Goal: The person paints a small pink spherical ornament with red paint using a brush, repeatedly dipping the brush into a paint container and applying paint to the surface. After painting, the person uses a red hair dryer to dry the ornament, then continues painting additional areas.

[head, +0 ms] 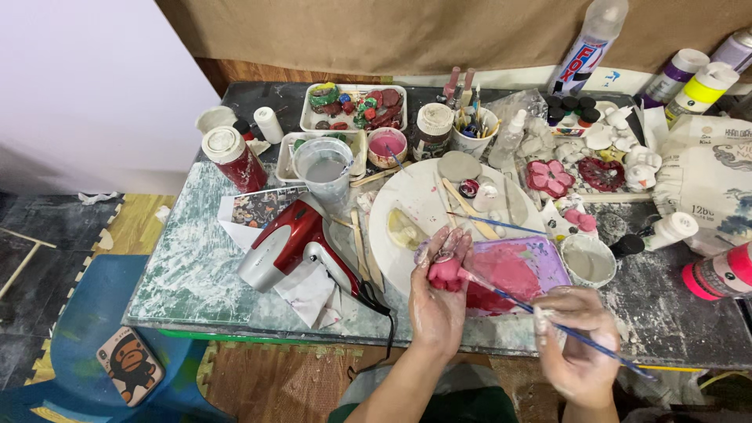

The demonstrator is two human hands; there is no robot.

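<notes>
Phone [129,364] lies on a blue chair [86,313], far left, below the surface [196,266]. On the surface, left part: red can [233,159], red-silver hair dryer [286,241] on paper, clear cup [324,167] of cloudy water, trays of painted pieces behind it. Middle: white plate [415,211] with wooden sticks and clay bits, pink paint bowl [387,146], brush cup [475,129].

Left hand [439,301] is closed around a small pink figure [446,272], held up over the plate's near edge and beside the pink palette [517,270]. Right hand [578,345] pinches a thin blue brush [548,317], tip touching the figure.

Figure looks light, stiff, likely brittle clay; wet paint probably makes it slippery and easy to smudge. Best held by the underside or unpainted back, lightly. Brush is light, thin; hold mid-handle.

Right: white cup [587,258], pink flower piece [550,178], white figurines, bottles, a spray can cut off at the frame edge.

Hard to tell: figure's shape, mostly hidden by fingers; brush end runs past the right hand; person's body cut off at the bottom; small items in the trays too tiny to sort.
</notes>
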